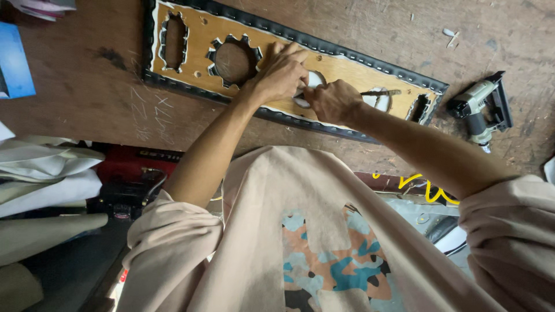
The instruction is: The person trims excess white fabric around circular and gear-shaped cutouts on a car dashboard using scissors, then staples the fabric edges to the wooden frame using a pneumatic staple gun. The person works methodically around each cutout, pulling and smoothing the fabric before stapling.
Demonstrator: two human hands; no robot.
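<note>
- Nearest: a beige printed shirt filling the lower view, both bare forearms reaching away toward the far surface, worn brown wood with chalk marks.
- To the near left: folded pale cloth, with a red and black machine just beside it, below the surface edge.
- Left hand curled down on the panel, fingers bent and pressing at the rim of a white-edged cutout; closed on material there, though exactly what sits under the fingers cannot be told.
- Right hand touching the left, fingers pinched shut at the same cutout, apparently on the white lining turned over its edge.
- Panel lying flat, back side up, running from far left to right: plywood with several cutouts, black covering wrapped round the border.
- Likely handling: board stiff and fairly light, thin between cutouts so perhaps prone to flex or crack there; covering soft and pliable; best taken by the long edges, not by the narrow bridges.
- Far right: a staple gun lying near the panel's right end, untouched.
- Far left: a blue box at the edge.
</note>
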